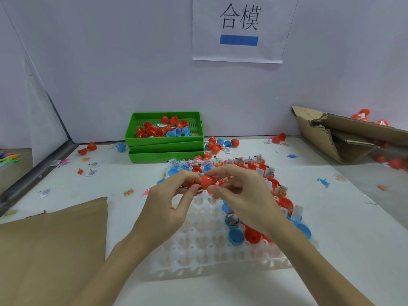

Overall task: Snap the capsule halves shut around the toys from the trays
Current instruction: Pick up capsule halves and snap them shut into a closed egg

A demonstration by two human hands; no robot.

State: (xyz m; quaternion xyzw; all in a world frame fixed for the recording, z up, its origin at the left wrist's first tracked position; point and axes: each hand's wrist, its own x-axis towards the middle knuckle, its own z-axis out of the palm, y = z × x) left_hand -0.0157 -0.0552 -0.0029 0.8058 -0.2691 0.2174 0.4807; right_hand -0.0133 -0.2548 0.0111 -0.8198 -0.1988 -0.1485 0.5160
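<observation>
Holding: red capsule point(207, 181) pinched up in the air between both hands, just above the far end of the clear tray point(212, 246)
Left hand point(170, 202): thumb and fingertips curled onto the capsule's 9 o'clock side, clamped on it
Right hand point(242, 195): fingers curled over the top and thumb under, clamped on the 3 o'clock side
Capsule seam: mostly hidden by fingers, can't tell if fully snapped
Clear tray: white-ish egg-crate thing dead centre, near pockets bare
Tray's 3 o'clock side: blue halves point(235, 236) and red halves point(252, 235) sitting in pockets, some with little packets
Tray's 12 o'clock end: rows of filled halves with toy packets point(239, 161) sticking up
Green trays point(164, 142): stacked at 12 o'clock against the wall, top one holding loose red and blue halves
Loose capsules point(220, 144): small heap just at the green stack's 3 o'clock
Brown cardboard point(50, 250): flat sheet at 8 o'clock
Cardboard box point(344, 133): torn open at 2 o'clock, red capsules behind it
Blue dinosaur toy point(323, 182): lying on the table at 3 o'clock, well apart from the tray
Wall sign point(239, 27): paper with two characters and a blue bar, way up at 12 o'clock
</observation>
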